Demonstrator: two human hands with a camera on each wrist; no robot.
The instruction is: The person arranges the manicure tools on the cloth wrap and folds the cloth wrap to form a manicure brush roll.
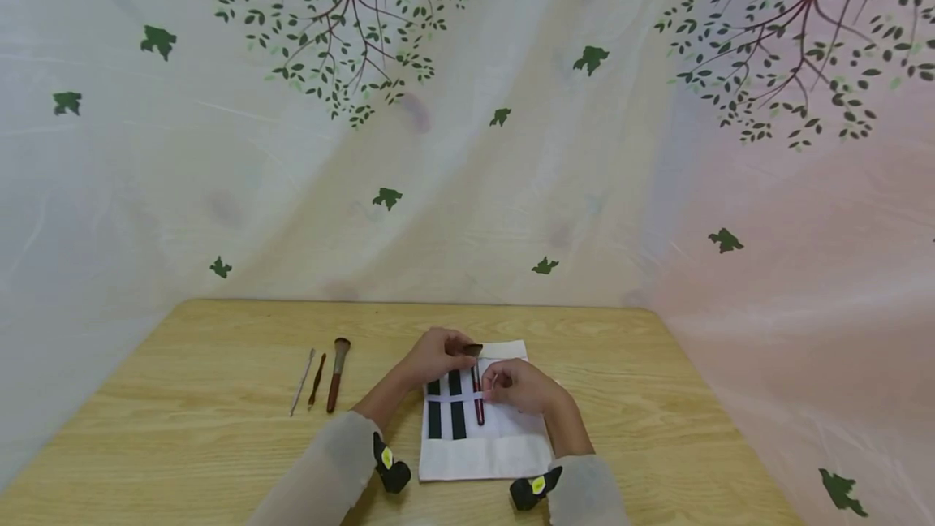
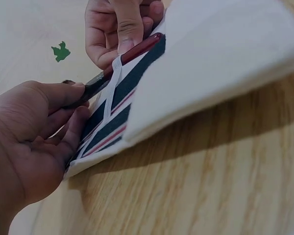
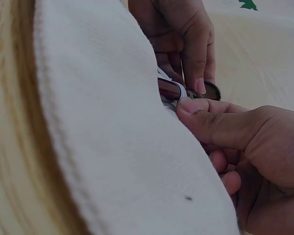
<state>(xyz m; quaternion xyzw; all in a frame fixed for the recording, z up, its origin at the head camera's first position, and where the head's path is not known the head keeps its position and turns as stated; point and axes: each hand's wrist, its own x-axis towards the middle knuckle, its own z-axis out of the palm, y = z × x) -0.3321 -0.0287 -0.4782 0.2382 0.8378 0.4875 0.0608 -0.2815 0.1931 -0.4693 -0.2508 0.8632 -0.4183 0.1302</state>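
A white cloth brush roll with dark stripes lies before me, a white elastic band running across it. Under that band passes a makeup brush with a dark red handle; its dark bristles point away from me. My left hand pinches the brush near its bristle end, at the roll's far side. Close to its right, my right hand pinches the elastic band beside the handle, between thumb and index finger. The cloth hides part of the handle in the right wrist view.
Left of the roll on the wooden table lie a thick brush, a thin dark brown tool and a slim pale tool. Behind the table hangs a curtain printed with leaves and branches.
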